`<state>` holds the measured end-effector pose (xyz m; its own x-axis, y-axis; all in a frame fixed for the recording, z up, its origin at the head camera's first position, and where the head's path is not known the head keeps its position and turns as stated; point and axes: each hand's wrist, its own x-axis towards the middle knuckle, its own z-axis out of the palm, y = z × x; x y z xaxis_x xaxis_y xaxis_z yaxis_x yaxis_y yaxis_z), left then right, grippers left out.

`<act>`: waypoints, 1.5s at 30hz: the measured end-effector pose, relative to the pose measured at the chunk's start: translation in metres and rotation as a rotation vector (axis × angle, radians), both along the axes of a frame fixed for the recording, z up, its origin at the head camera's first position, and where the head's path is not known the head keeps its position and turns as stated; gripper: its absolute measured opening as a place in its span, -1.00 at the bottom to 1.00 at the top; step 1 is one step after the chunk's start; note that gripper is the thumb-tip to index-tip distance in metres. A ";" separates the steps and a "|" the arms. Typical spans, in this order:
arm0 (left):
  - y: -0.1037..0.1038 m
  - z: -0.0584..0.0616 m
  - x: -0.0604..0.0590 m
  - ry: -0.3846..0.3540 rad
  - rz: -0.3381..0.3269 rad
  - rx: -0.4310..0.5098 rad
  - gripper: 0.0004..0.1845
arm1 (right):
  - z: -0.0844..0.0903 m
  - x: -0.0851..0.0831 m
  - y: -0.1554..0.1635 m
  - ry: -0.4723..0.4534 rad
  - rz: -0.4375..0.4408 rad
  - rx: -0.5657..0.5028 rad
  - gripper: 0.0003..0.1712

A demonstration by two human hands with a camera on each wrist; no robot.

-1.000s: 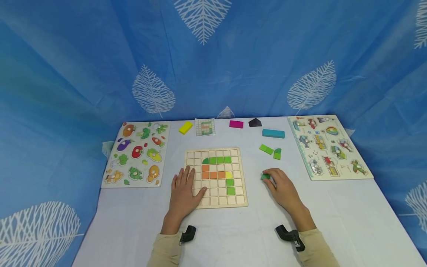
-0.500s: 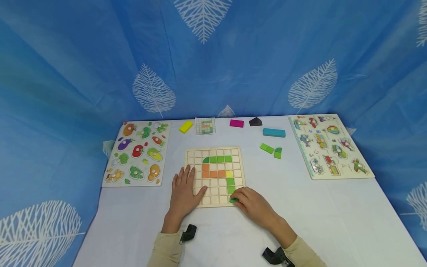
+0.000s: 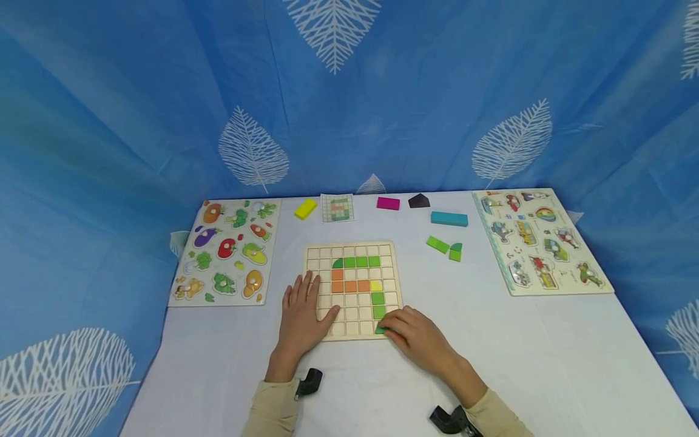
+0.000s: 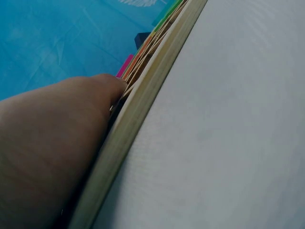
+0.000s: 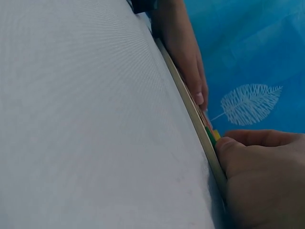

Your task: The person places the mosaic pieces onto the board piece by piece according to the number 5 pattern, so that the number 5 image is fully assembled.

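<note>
A wooden grid board (image 3: 354, 328) lies on the white table with orange, yellow and green tiles set in its cells. My left hand (image 3: 300, 318) rests spread on the board's left edge. At the bottom row, near the lower right corner, my right hand (image 3: 417, 340) pinches a dark green tile (image 3: 379, 329) between thumb and fingers. That tile sits just below a column of light green tiles (image 3: 378, 304), and the fingers partly cover it. In the right wrist view the green tile (image 5: 210, 134) shows low against the board's edge.
Loose green tiles (image 3: 438, 244) lie right of the board. Behind it are a pattern card (image 3: 337, 208) and yellow (image 3: 305, 209), magenta (image 3: 388, 203), black (image 3: 418, 201) and teal (image 3: 449, 219) blocks. Picture puzzles stand left (image 3: 218, 267) and right (image 3: 537, 243).
My right hand has moved left and toward me, from beside the board to its lower right corner, carrying the green tile, which now sits lower at the cell. My left hand stays put.
</note>
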<state>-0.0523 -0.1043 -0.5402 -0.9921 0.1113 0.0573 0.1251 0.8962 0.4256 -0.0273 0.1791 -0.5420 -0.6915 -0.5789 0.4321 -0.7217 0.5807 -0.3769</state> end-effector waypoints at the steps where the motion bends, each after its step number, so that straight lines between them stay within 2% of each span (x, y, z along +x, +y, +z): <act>1: 0.000 0.000 0.000 -0.003 0.000 0.000 -0.07 | 0.000 0.000 0.000 0.008 0.004 0.000 -0.75; 13: 0.000 0.001 0.001 0.021 0.000 0.018 -0.09 | 0.003 -0.003 -0.008 0.078 0.017 -0.019 -0.74; 22: 0.000 -0.001 0.000 0.003 -0.001 0.016 -0.08 | 0.001 -0.002 -0.010 0.028 -0.040 -0.054 -0.86; 29: 0.000 0.001 0.000 0.011 -0.002 0.013 -0.09 | 0.001 -0.003 -0.012 0.038 -0.076 -0.094 -0.78; 39: 0.000 0.002 0.000 0.031 -0.006 0.009 -0.09 | 0.000 -0.005 -0.008 0.028 -0.121 -0.092 -0.79; 42: -0.001 0.001 -0.001 0.025 -0.005 0.009 -0.09 | -0.001 -0.009 0.000 0.013 -0.169 -0.103 -0.78; 45: -0.001 0.000 -0.001 0.010 -0.002 0.003 -0.09 | 0.000 -0.017 0.014 -0.042 -0.279 -0.111 -0.80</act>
